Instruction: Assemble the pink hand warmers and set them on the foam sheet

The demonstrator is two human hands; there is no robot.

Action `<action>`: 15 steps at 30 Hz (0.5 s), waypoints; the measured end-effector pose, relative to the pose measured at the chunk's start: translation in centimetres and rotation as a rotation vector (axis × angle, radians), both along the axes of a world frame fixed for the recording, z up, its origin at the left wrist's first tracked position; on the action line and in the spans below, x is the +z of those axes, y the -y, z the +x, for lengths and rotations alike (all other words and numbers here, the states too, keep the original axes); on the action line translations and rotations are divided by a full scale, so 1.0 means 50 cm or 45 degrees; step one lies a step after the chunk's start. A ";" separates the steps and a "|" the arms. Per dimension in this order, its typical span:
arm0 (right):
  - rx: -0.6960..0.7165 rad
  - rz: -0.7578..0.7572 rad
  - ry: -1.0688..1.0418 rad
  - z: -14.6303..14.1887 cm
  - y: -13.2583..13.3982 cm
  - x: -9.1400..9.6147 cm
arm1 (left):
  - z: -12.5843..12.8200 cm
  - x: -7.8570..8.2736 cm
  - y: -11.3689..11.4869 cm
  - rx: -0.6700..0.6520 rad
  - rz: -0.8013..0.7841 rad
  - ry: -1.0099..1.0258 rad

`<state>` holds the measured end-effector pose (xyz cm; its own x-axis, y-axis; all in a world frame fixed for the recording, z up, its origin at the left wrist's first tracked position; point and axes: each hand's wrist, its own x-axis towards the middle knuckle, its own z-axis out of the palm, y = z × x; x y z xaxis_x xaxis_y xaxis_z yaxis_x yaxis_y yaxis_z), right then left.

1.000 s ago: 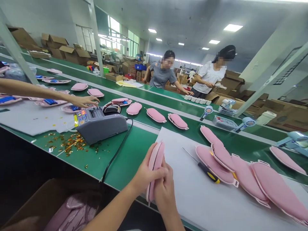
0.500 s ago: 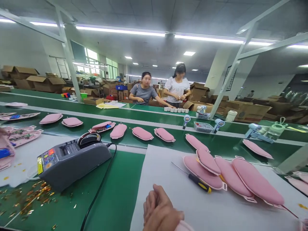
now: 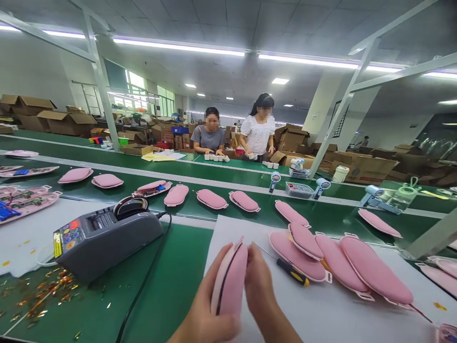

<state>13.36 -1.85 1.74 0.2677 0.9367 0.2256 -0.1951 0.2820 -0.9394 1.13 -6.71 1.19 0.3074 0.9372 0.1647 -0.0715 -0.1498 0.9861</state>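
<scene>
A pink padded oval case [image 3: 233, 281] stands on end between my hands above the white sheet [image 3: 285, 324]. Along its side runs a dark open seam between the two halves. My left hand [image 3: 210, 305] wraps round the left side and lower end, thumb across the near face. At the right edge, my right hand [image 3: 260, 276] has its fingers curled against the case, the fingertips partly hidden. Just right of this hand lies a screwdriver [image 3: 293, 272] with a black and yellow handle, beside several more pink cases [image 3: 374, 269].
A grey tape dispenser [image 3: 110, 243] stands at left, its black cable [image 3: 144, 281] trailing toward me. Gold scraps [image 3: 46, 295] litter the green table. A row of pink cases [image 3: 211, 198] lies beyond. Two people work across the table with small white pieces [image 3: 214, 157].
The pink case has come up into view, upright between my hands, which were together low in the frame. Across the table, the small white pieces are now split into groups.
</scene>
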 end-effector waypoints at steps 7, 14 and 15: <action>0.214 -0.063 -0.086 -0.008 0.052 0.119 | 0.024 -0.001 0.056 0.041 -0.061 0.141; 0.179 -0.001 -0.168 -0.023 0.046 0.114 | 0.015 0.020 0.050 -0.030 -0.035 0.131; 0.086 -0.007 -0.117 -0.020 0.040 0.111 | 0.010 0.034 0.040 -0.081 -0.112 0.151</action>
<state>12.36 -3.86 7.31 0.2230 0.9546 0.1978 -0.2992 0.2601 -0.9180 1.61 -8.72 2.89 0.3497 0.9290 0.1213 -0.1947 -0.0545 0.9793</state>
